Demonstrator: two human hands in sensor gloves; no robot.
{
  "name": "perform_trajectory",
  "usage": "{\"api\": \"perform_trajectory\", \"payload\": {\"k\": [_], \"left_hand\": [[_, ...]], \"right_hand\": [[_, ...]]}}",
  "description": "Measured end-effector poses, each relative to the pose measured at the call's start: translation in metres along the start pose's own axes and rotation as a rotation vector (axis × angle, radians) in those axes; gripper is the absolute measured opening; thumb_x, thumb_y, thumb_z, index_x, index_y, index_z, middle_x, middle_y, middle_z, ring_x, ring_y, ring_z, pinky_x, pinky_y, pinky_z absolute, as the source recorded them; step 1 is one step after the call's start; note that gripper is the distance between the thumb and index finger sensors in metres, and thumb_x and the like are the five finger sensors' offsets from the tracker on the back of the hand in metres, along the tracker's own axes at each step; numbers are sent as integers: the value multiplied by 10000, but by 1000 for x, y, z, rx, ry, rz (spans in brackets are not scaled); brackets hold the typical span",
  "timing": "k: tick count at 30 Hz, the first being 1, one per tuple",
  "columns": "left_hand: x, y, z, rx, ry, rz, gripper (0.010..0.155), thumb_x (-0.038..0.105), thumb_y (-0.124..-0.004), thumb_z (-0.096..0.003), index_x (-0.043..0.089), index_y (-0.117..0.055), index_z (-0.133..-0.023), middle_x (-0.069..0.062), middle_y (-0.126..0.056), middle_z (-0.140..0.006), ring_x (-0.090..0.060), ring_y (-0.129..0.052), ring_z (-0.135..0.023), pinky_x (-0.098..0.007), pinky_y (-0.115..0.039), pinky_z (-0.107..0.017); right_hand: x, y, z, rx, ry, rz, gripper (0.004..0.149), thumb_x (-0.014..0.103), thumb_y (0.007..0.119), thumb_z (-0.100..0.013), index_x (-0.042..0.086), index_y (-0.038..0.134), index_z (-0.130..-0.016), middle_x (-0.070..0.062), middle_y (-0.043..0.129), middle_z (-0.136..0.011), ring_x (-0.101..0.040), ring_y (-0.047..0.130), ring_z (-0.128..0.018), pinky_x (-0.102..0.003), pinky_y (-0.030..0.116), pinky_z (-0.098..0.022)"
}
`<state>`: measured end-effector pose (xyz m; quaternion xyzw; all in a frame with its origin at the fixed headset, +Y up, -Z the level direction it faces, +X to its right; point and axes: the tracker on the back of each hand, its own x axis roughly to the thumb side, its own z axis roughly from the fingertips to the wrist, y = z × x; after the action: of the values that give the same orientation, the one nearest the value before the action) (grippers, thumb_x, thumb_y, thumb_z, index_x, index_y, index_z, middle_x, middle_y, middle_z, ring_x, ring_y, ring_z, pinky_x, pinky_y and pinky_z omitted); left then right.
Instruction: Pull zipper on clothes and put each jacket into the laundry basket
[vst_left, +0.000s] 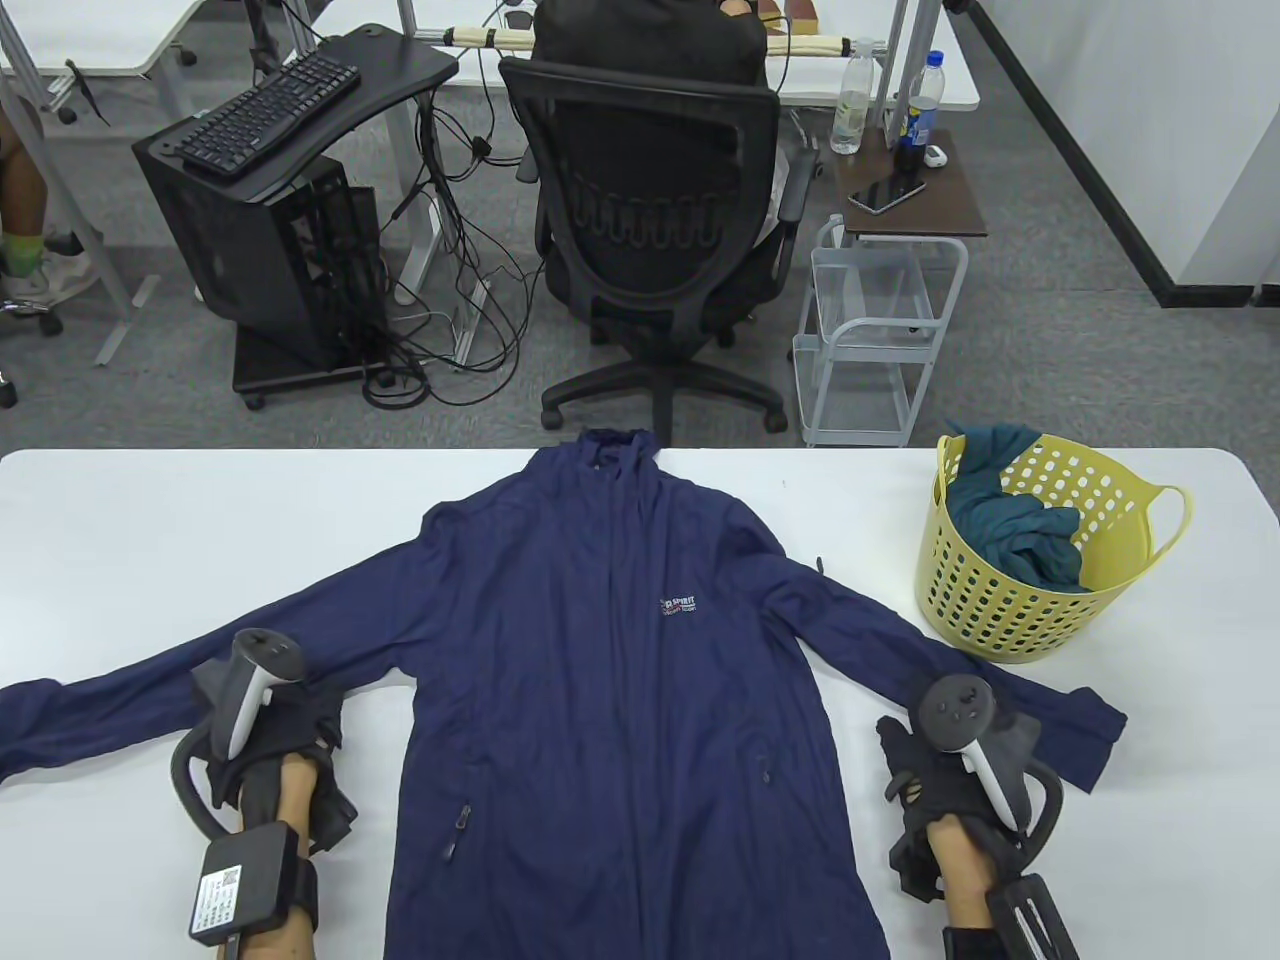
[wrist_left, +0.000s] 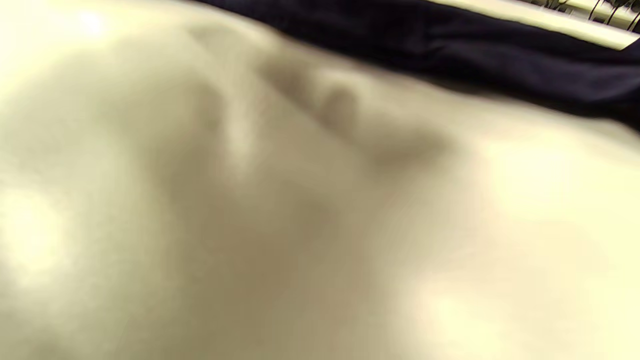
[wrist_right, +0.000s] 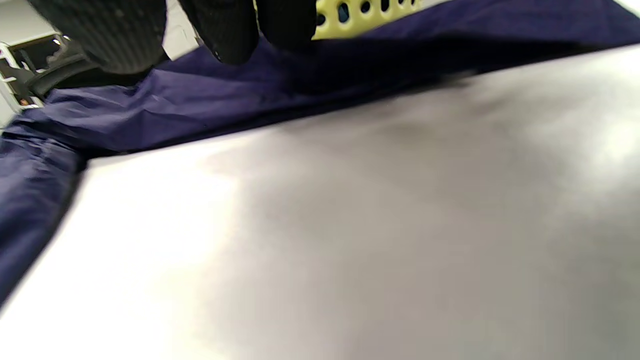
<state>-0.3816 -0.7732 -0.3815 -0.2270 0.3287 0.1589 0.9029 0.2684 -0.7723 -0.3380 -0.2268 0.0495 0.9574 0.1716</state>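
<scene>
A navy jacket (vst_left: 610, 640) lies flat on the white table (vst_left: 150, 540), front up, its front closed and both sleeves spread. My left hand (vst_left: 315, 725) rests at the lower edge of the left sleeve (wrist_left: 450, 45); the tracker hides its fingers, and they do not show in the left wrist view. My right hand (vst_left: 905, 755) rests by the right sleeve (wrist_right: 225, 105), and its gloved fingertips (wrist_right: 225, 30) hang loosely over the cloth, holding nothing. The yellow laundry basket (vst_left: 1010, 610) stands at the right with a teal garment (vst_left: 1010, 520) in it.
Beyond the table's far edge stand a black office chair (vst_left: 650, 230), a white wire cart (vst_left: 870, 330) and a black desk with a keyboard (vst_left: 270, 110). The basket's wall (wrist_right: 365, 15) shows just past the right sleeve.
</scene>
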Motion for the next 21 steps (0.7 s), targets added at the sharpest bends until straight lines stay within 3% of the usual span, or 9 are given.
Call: {"api": "perform_trajectory", "payload": {"k": [4,7,11,13,14,15,17,19,21], "left_hand": [[-6,-10,-14,-58,3,5,720,669,-486,-359,564,-170,-999,241,-98,-1185,-176,121,-1043,-595,-143,-772],[-7,-12,-16,-38,7,-5,717,666,-491,-359,563,-191,-1002,223,-136,-1197,-177,105,-1050,-591,-150,-774],[-2,-8,-4,22,-16,-67,717,668,-497,-359,568,-213,-1009,113,-279,-1195,-191,94,-1054,-599,-158,-768],[1,-5,5,50,-47,-115,717,660,-522,-360,544,-285,-1026,19,-453,-1094,-202,59,-1062,-606,-162,-763],[2,-4,12,65,-80,-154,720,658,-529,-357,519,-331,-1036,0,-561,-1023,-227,6,-1080,-620,-193,-759],[3,-3,16,69,-102,-171,725,661,-534,-356,484,-387,-1044,-13,-661,-953,-303,-165,-1112,-647,-296,-750],[4,-4,27,75,-134,-194,730,667,-548,-360,433,-473,-1047,-6,-783,-877,-387,-659,-1020,-618,-616,-669],[6,-6,40,80,-120,-237,741,675,-546,-361,427,-460,-1054,0,-794,-900,-375,-761,-962,-582,-708,-615],[8,-8,53,103,-107,-316,764,703,-510,-363,420,-404,-1065,23,-758,-988,-311,-916,-841,-498,-809,-547]], "right_hand": [[-9,7,-10,54,37,7,668,548,722,-478,322,536,-1079,38,424,-1217,-430,237,-1081,-641,332,-742],[-13,11,-14,89,50,10,652,542,722,-479,319,561,-1071,56,443,-1209,-426,333,-1062,-600,410,-742],[-11,8,-13,77,47,29,637,539,721,-479,315,586,-1059,43,503,-1194,-416,394,-1048,-584,449,-734],[-9,5,-9,60,36,40,621,540,721,-477,311,618,-1046,37,573,-1165,-393,374,-1062,-591,439,-736],[-7,3,-7,54,25,43,607,539,721,-478,312,644,-1035,28,609,-1146,-384,368,-1068,-597,432,-736],[-6,2,-6,50,18,43,597,541,720,-478,312,664,-1026,23,639,-1127,-385,369,-1071,-600,432,-736],[-4,1,-2,38,6,35,587,541,720,-478,300,696,-1012,8,705,-1081,-417,407,-1068,-609,450,-730],[-2,0,0,30,-11,42,575,549,714,-476,294,728,-991,-13,760,-1027,-394,720,-965,-567,604,-688],[1,0,5,29,-18,50,586,556,713,-473,286,726,-993,-27,796,-996,-386,755,-937,-553,640,-666]]}}
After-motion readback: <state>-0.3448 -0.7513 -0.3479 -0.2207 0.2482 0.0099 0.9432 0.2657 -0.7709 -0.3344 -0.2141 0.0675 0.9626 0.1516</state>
